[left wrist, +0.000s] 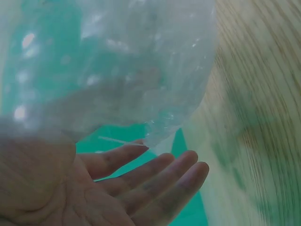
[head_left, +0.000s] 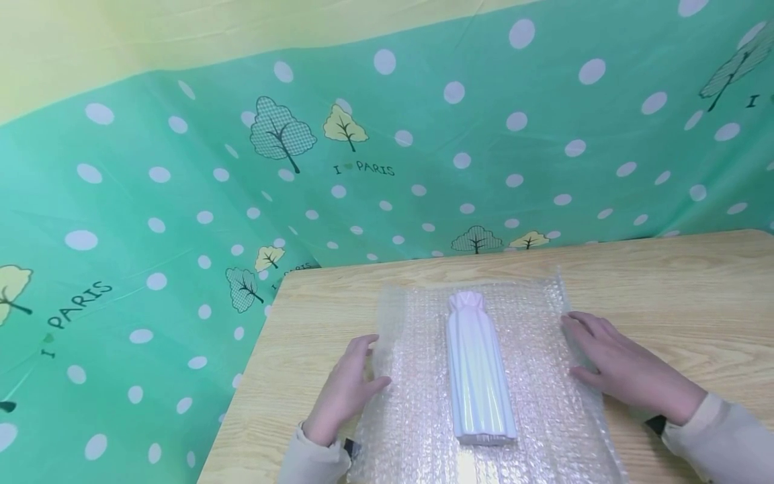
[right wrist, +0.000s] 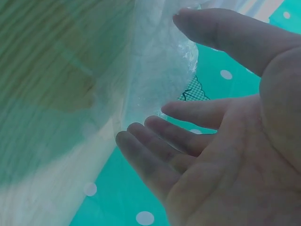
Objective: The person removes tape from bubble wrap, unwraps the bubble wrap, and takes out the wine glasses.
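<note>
A pale, white-lilac fluted vase (head_left: 480, 376) lies on its side on a sheet of bubble wrap (head_left: 414, 403), its pinched neck pointing to the back. At the sheet's left edge is my left hand (head_left: 346, 390), thumb apart from the fingers. In the left wrist view, the fingers (left wrist: 160, 188) are loosely extended beside the clear bubble wrap (left wrist: 155, 61). My right hand (head_left: 623, 366) is at the opposite edge, its fingertips right at the sheet. The right wrist view shows its fingers (right wrist: 155, 162) lightly bent and the thumb spread over the edge of the plastic (right wrist: 155, 70).
Everything lies on a light wood-grain table (head_left: 677, 289). Behind it and along its left side hangs a green cloth (head_left: 423, 148) with white dots and printed trees. Bare wood shows on both sides of the sheet.
</note>
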A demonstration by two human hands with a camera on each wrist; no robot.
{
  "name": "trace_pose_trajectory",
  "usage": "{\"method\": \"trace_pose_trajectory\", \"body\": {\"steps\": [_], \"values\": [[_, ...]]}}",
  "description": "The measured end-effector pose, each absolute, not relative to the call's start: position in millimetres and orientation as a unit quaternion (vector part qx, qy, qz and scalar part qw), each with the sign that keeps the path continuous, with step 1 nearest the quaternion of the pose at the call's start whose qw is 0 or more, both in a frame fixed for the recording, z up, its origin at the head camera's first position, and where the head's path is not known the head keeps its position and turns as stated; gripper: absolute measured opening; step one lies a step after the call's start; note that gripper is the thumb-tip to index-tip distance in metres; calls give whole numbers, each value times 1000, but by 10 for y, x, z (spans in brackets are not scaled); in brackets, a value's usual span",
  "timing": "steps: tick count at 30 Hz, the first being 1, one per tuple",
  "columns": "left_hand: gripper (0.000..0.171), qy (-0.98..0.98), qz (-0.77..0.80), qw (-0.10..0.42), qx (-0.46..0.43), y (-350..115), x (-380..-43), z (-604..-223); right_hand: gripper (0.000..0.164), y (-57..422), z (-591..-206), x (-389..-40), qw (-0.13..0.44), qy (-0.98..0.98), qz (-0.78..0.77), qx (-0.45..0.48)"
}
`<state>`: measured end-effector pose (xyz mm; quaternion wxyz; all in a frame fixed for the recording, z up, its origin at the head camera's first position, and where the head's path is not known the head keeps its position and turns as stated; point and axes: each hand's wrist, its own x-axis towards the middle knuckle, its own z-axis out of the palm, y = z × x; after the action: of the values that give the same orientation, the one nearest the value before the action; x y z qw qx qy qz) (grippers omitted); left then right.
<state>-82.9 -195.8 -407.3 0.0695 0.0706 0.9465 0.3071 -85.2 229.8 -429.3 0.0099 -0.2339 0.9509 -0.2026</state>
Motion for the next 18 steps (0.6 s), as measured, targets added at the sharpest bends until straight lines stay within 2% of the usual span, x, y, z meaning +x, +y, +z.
{"method": "trace_pose_trajectory", "body": {"steps": [6, 13, 18], "values": [[73, 948, 305, 66, 68, -1980, -831, -4063, 74, 2312, -4264, -871, 9, 954, -202, -219], [75, 949, 304, 62, 57, -2009, -831, -4040, 82, 2323, -4225, -878, -1, 957, -197, -215], [75, 949, 305, 58, 53, -2039, -835, -4017, 77, 2343, -4187, -877, -16, 953, -213, -214]]}}
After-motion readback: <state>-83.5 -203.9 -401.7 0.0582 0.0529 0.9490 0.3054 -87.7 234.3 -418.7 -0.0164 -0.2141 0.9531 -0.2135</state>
